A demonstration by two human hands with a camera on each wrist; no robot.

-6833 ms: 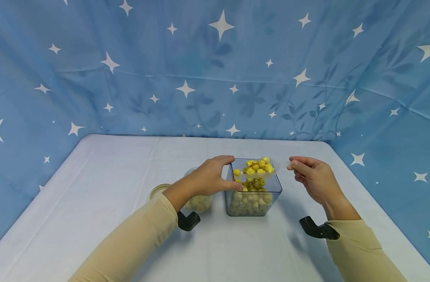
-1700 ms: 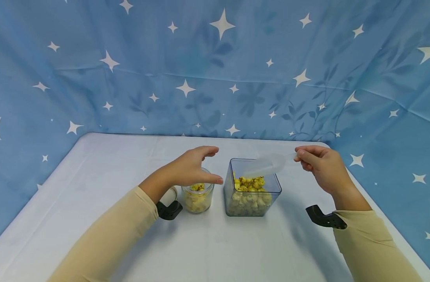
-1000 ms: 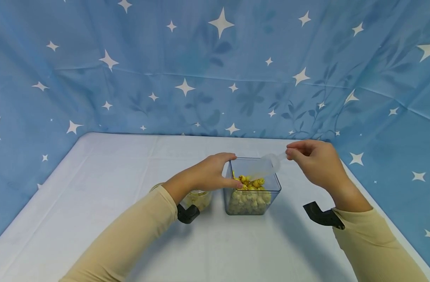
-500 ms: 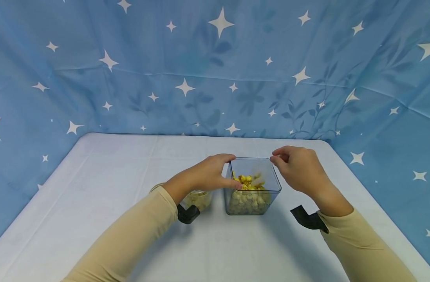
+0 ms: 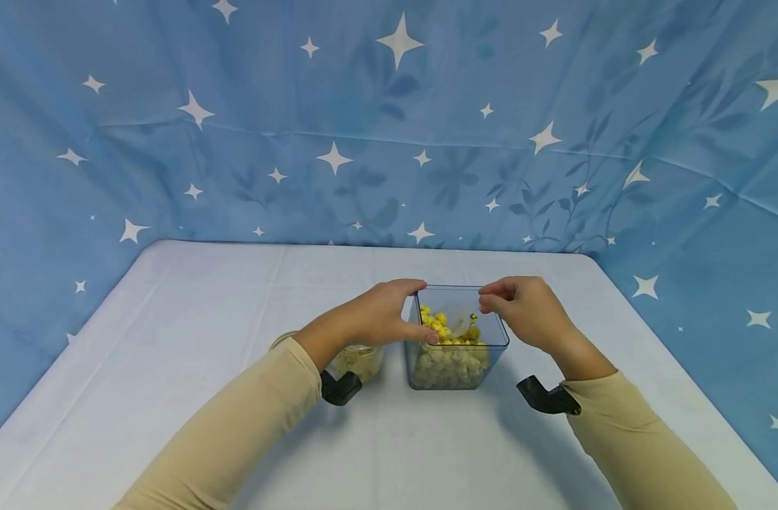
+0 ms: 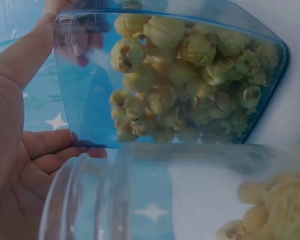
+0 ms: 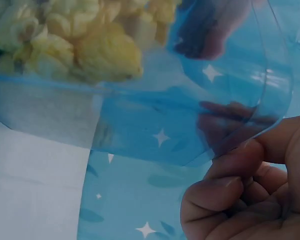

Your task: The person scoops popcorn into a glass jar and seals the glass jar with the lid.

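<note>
A clear square-rimmed plastic box point(image 5: 497, 338), partly filled with yellow popcorn point(image 5: 438, 324), stands on the table. My left hand point(image 5: 379, 312) grips the box's left side, thumb on the near rim and fingers at the far corner. Over the right rim, my right hand point(image 5: 528, 312) pinches the handle of a translucent scoop point(image 5: 460, 327). The scoop's bowl is down among the popcorn, and its handle is mostly hidden by the fingers. In the right wrist view, curled fingers point(image 7: 215, 195) show beside the box wall.
Left of the box, close under my left wrist, stands a clear round jar point(image 5: 361, 361) holding some popcorn. A gold-rimmed lid point(image 5: 279, 340) lies behind my left forearm, mostly covered. A white cloth covers the table point(image 5: 204, 319), and a blue starry curtain point(image 5: 268, 142) hangs behind it.
Earlier the scoop, heaped with popcorn, was over the box; later it was empty as my left hand left the box and regripped it. Since then, my right hand has lowered the scoop leftward into the popcorn.
</note>
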